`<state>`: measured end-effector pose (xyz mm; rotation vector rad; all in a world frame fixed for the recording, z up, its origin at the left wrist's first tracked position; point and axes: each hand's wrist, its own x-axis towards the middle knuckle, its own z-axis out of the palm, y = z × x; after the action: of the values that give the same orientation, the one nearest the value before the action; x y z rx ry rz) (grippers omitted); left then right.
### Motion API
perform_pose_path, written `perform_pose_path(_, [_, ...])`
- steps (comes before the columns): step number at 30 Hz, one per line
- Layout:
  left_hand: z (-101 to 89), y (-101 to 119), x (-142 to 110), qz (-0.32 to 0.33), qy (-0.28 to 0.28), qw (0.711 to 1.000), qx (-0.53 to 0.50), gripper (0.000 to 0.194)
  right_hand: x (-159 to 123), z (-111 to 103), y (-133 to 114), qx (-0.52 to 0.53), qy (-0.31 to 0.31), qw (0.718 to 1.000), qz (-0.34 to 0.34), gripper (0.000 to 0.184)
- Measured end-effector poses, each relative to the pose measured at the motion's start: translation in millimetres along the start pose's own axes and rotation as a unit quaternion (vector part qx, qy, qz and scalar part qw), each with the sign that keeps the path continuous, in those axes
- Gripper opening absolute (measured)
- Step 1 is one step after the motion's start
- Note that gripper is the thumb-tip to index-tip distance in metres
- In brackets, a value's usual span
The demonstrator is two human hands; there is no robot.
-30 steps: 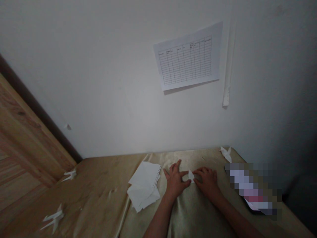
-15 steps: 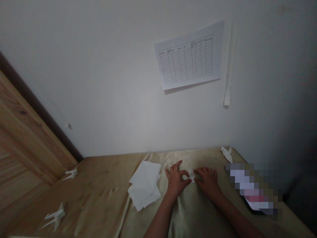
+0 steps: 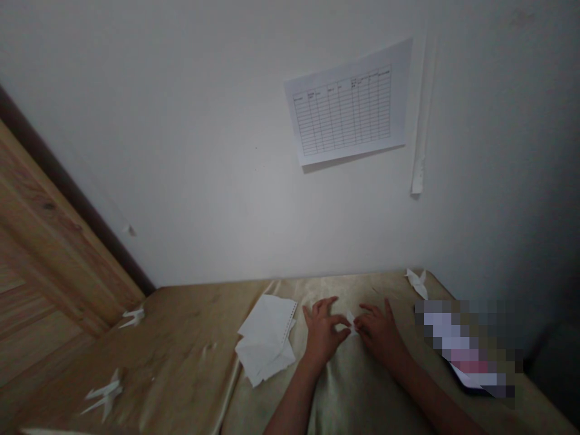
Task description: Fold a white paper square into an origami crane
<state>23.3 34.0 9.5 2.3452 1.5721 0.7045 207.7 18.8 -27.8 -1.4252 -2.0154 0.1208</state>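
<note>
A small folded piece of white paper [image 3: 351, 319] is held low over the gold cloth, between my two hands. My right hand [image 3: 379, 331] pinches its right side with thumb and forefinger, the other fingers raised. From the left, my left hand [image 3: 321, 329] curls thumb and forefinger to the paper's near edge, its remaining fingers spread. The fingertips partly hide the paper, so its exact folds cannot be made out. Left of my left hand lies a stack of loose white paper sheets [image 3: 267, 338], one with a perforated edge.
Folded paper birds lie about: two at the left [image 3: 106, 394] [image 3: 133, 315], one at the back right corner [image 3: 417, 283]. A phone-like device [image 3: 475, 382], mostly blurred out, rests at the right. The cloth-covered table [image 3: 181, 350] meets a wall bearing a printed chart [image 3: 347, 109].
The small paper shows narrower between my fingers. My right hand's fingers have shifted over it and one finger has lifted. The whole view has moved slightly.
</note>
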Motion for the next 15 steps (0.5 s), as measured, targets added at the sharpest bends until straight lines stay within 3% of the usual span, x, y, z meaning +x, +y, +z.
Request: perform_pose_path(15, [-3.6, -1.8, -5.4, 0.066, -0.005, 0.997, 0.037, 0.014, -3.6, -8.5, -8.9, -0.065, -0.057, 0.996, -0.030, 0.030])
